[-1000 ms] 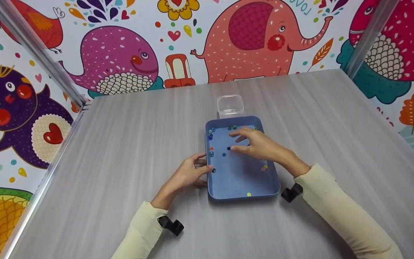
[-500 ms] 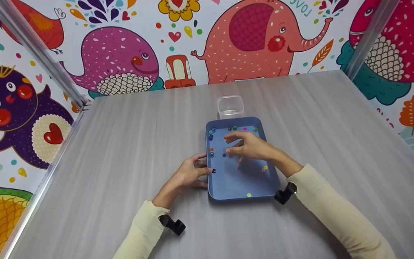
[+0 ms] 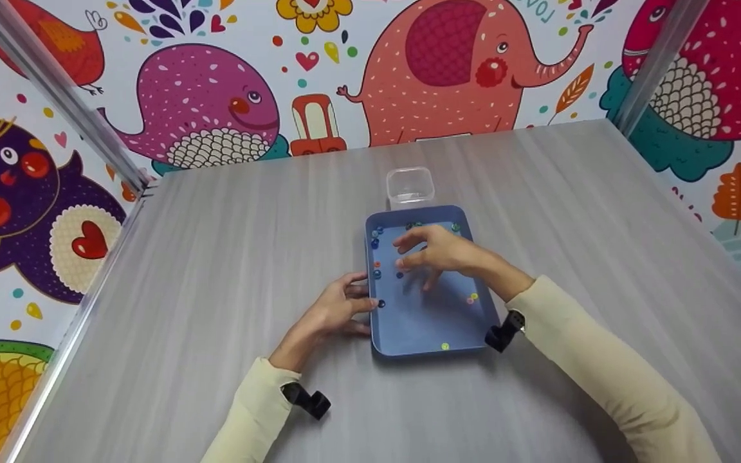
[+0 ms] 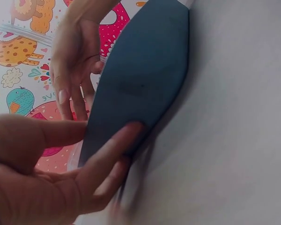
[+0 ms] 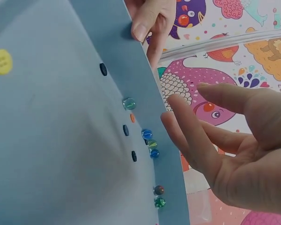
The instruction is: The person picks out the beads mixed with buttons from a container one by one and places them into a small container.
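Observation:
A blue rectangular tray [image 3: 422, 328] holds glass marbles and small buttons. My left hand [image 3: 338, 307] grips its left wall, thumb at the rim and fingers against the outside, as the left wrist view shows. Over the tray's far half hovers my right hand [image 3: 444, 251], fingers spread and nothing between them. A dark button [image 3: 399, 275] lies just below its thumb tip. In the right wrist view, a clear marble [image 5: 129, 104], an orange button [image 5: 132, 118], blue marbles [image 5: 147, 134] and a green marble [image 5: 160, 202] lie along the walls. The right hand hides part of the tray floor.
Right behind the tray stands a clear plastic container [image 3: 410, 184]. A yellow-green button [image 3: 445, 346] lies by the tray's near wall, and a pink one [image 3: 471, 300] by its right wall. Printed panels with metal framing border the grey table [image 3: 248, 257].
My right hand has shifted left above the tray, its fingers staying spread. The left hand keeps its grip on the tray wall.

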Tool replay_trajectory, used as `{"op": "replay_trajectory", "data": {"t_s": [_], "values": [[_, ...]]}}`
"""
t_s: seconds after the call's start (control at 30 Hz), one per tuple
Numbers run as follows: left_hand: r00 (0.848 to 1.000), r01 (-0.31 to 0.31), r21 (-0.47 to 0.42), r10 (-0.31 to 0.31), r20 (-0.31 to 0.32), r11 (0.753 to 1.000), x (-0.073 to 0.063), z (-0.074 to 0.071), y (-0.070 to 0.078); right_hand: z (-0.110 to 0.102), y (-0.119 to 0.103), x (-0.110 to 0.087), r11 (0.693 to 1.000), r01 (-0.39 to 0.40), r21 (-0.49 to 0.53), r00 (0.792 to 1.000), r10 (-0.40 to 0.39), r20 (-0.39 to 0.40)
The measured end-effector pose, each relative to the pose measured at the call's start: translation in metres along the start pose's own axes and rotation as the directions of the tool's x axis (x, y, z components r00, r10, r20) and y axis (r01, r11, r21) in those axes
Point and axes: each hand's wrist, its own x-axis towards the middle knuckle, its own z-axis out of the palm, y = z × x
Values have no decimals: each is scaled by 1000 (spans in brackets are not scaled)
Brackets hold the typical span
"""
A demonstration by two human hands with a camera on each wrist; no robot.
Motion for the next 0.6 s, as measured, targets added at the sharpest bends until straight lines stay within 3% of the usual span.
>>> {"op": "replay_trajectory", "data": {"t_s": [0.37,0.6], "values": [[1000,-2,26,2,4,1000,1,1,0,-1,-11,9,996,1,-87,1000,-2,-12],[1000,5,-13,-5,12,1000,2,0,-1,-1,-11,17,996,10,-87,1000,-10,2]]}}
